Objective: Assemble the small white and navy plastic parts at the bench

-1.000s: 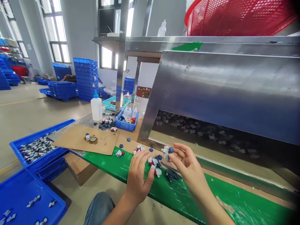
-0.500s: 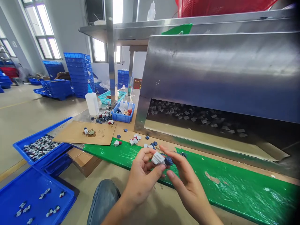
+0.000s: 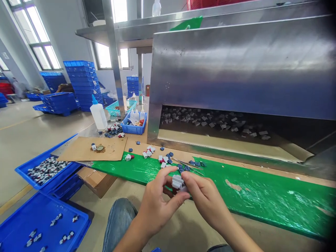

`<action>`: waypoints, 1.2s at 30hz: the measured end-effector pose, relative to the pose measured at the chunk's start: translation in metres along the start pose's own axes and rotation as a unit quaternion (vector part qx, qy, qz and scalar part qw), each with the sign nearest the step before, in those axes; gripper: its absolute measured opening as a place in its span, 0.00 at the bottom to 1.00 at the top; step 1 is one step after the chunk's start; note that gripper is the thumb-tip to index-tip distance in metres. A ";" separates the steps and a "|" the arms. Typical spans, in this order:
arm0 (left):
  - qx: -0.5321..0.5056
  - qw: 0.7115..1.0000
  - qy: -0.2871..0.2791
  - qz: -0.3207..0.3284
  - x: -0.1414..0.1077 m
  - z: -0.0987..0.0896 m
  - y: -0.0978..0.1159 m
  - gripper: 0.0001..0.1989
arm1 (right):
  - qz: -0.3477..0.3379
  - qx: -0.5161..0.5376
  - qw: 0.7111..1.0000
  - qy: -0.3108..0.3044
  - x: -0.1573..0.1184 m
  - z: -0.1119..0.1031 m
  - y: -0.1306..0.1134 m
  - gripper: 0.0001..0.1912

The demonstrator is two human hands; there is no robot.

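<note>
Now: left hand [image 3: 158,198] curled round grey piece [image 3: 177,181] | right hand [image 3: 204,194], spread a moment ago, closed on it too | piece held aloft near front edge of table [image 3: 258,199] | blue end, visible earlier, out of sight.

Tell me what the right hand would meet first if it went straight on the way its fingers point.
Most likely the grey piece held in the left hand, right at the right hand's fingertips; depth leaves any contact unclear.
</note>
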State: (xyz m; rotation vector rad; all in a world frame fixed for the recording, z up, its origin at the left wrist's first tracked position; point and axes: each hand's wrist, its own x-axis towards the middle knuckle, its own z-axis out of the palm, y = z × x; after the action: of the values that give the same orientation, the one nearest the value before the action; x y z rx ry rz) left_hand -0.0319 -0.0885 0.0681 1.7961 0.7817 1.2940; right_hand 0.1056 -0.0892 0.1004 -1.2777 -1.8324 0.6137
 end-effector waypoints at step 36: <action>0.361 0.831 0.068 0.417 0.010 -0.003 -0.058 0.11 | 0.304 0.325 0.895 0.017 -0.007 0.028 0.018 0.28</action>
State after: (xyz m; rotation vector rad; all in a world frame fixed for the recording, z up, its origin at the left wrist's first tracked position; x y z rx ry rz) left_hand -0.0338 -0.0505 0.0237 2.8884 0.6041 1.8363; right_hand 0.0936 -0.0878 0.0692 -1.3439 -1.0067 1.3935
